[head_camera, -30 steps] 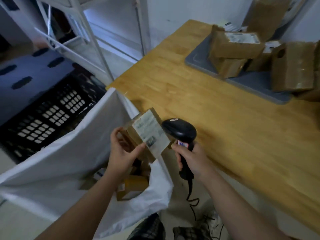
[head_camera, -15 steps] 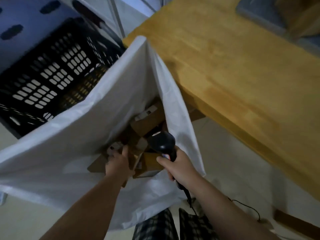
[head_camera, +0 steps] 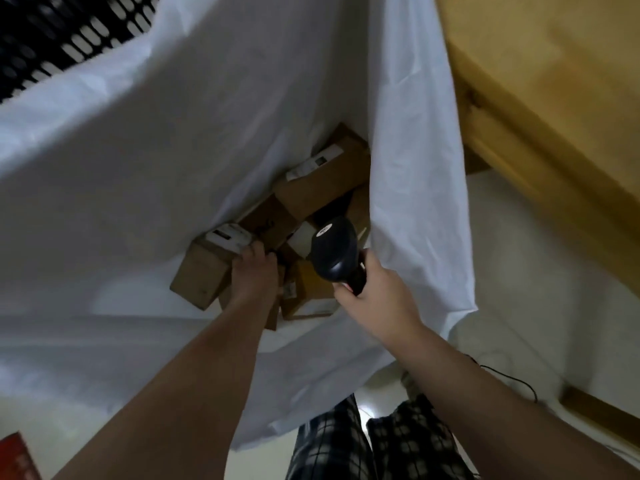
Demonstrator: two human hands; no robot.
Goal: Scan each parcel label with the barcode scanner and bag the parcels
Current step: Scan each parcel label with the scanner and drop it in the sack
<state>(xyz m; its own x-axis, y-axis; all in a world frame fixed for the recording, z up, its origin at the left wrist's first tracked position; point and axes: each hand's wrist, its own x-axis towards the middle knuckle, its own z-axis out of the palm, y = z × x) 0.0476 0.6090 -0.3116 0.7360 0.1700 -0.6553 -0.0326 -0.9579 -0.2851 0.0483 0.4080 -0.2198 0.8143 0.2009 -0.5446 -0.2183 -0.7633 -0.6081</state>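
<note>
A white plastic bag [head_camera: 207, 150] hangs open beside the table, with several brown cardboard parcels lying at its bottom. My left hand [head_camera: 254, 275] reaches deep into the bag. Its thumb lies on the labelled corner of a parcel [head_camera: 202, 271] at the left of the pile, and its curled fingers are mostly hidden behind that parcel's edge. Another labelled parcel [head_camera: 325, 181] lies further in. My right hand [head_camera: 375, 296] grips the handle of the black barcode scanner [head_camera: 334, 252], which hangs just over the pile inside the bag's right edge.
The wooden table [head_camera: 554, 81] edge runs along the upper right. A black perforated crate [head_camera: 52, 36] stands behind the bag at the upper left. The scanner cable [head_camera: 512, 375] trails on the pale floor, and checked trouser legs [head_camera: 374, 445] show below.
My left hand has carried the labelled parcel from table height down into the bag among the others. My right hand with the scanner has followed it down, and the view has tipped into the bag.
</note>
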